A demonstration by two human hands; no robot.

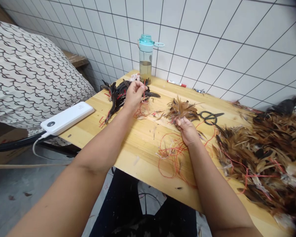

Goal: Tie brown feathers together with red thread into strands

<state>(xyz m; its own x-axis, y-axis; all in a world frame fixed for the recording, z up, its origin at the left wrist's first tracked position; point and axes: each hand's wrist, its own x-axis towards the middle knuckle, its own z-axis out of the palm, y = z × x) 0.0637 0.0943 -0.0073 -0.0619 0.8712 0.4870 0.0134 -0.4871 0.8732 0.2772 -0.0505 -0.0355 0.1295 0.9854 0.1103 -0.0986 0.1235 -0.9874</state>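
Observation:
My right hand [186,129] is closed around the base of a bunch of brown feathers [182,108], which fans out away from me above the wooden table. My left hand [134,95] is in a pinch over the far left of the table, with a short red string [144,94] showing at its fingertips. Just behind and beside that hand lies a pile of black feathers [117,95] with red ties among them. A loose tangle of red string [174,158] spreads on the tabletop left of my right wrist.
Black scissors [209,117] lie right of the feather bunch. A large heap of brown feathers [266,154] covers the table's right side. A water bottle [146,59] and red-capped marker [177,83] are near the tiled wall. A white power bank [67,118] sits at the left edge.

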